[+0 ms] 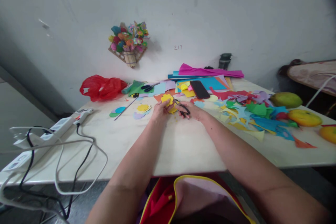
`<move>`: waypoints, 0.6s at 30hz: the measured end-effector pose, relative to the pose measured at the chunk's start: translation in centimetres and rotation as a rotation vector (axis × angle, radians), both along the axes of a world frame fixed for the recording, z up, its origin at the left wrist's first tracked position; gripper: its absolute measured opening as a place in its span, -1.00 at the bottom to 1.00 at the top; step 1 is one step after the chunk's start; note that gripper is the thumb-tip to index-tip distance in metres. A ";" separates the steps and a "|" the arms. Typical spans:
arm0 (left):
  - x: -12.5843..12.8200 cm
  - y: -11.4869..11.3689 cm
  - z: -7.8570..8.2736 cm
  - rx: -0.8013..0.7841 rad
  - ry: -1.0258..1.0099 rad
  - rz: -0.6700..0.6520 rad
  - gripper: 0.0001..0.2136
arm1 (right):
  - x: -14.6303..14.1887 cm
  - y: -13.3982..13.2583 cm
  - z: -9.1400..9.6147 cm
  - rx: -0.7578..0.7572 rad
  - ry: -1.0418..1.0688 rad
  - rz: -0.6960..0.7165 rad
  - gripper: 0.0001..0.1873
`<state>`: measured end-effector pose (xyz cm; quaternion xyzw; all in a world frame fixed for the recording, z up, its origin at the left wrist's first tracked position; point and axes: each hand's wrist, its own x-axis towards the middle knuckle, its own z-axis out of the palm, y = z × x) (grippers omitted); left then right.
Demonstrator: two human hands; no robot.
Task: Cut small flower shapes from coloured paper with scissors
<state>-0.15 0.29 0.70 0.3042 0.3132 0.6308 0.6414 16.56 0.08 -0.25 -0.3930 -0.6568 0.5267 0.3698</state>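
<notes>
My left hand (159, 110) pinches a yellow flower-shaped paper piece (168, 101) just above the white table (183, 147). My right hand (193, 112) is closed round black-handled scissors (181, 108), whose blades reach into the yellow paper. Both hands meet at the middle of the table. Just left of them lies a finished yellow paper flower (143, 108) on a lilac cutout, with blue and green paper circles (117, 111) further left.
A black phone (199, 89) lies on coloured paper sheets (207, 73) at the back. Paper scraps (252, 115) and yellow-green fruits (304, 117) fill the right. A second pair of scissors (147, 87), a red bag (101, 87), a glue gun (82, 113) and a power strip (39, 140) sit left.
</notes>
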 end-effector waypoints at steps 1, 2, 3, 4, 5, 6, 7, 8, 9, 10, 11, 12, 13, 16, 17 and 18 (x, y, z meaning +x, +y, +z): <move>0.0 0.0 0.0 0.002 -0.003 -0.003 -0.87 | 0.0 -0.1 0.1 0.003 0.000 -0.001 -0.69; 0.0 0.0 0.0 0.004 -0.005 -0.007 -0.87 | 0.0 -0.1 0.1 0.006 -0.002 -0.002 -0.69; 0.0 -0.1 0.1 0.006 -0.007 -0.012 -0.87 | 0.1 -0.2 0.2 0.009 -0.003 -0.004 -0.69; 0.0 -0.1 0.1 0.006 -0.009 -0.016 -0.87 | 0.1 -0.2 0.2 0.010 -0.002 -0.006 -0.68; 0.0 -0.1 0.1 0.005 -0.012 -0.017 -0.85 | 0.1 -0.2 0.2 0.010 -0.001 -0.007 -0.68; 0.1 -0.1 0.1 0.001 -0.015 -0.017 -0.84 | 0.1 -0.2 0.2 0.010 0.001 -0.008 -0.68; 0.1 -0.2 0.1 -0.003 -0.018 -0.014 -0.83 | 0.1 -0.1 0.1 0.009 0.003 -0.010 -0.68; 0.2 -0.2 0.2 -0.008 -0.022 -0.009 -0.82 | 0.1 0.0 0.1 0.008 0.007 -0.011 -0.68; 0.2 -0.2 0.2 -0.012 -0.025 -0.004 -0.82 | 0.1 0.0 0.0 0.007 0.011 -0.011 -0.68; 0.2 -0.2 0.2 -0.015 -0.028 0.001 -0.83 | 0.1 0.1 0.0 0.005 0.015 -0.012 -0.68; 0.2 -0.1 0.2 -0.017 -0.028 0.006 -0.84 | 0.1 0.1 -0.1 0.002 0.020 -0.013 -0.68; 0.3 -0.1 0.2 -0.019 -0.027 0.008 -0.85 | 0.1 0.1 -0.1 -0.002 0.027 -0.014 -0.68; 0.3 -0.1 0.2 -0.021 -0.025 0.010 -0.86 | 0.1 0.1 -0.1 -0.006 0.034 -0.014 -0.69; 0.2 -0.1 0.1 -0.017 -0.016 0.003 -0.87 | 0.0 0.0 0.0 -0.010 0.049 -0.017 -0.70; 0.2 -0.1 0.2 -0.014 -0.015 -0.001 -0.88 | 0.0 0.0 0.1 -0.006 0.051 -0.019 -0.71; 0.2 -0.2 0.2 -0.012 -0.015 -0.003 -0.88 | 0.0 -0.1 0.1 -0.003 0.050 -0.023 -0.71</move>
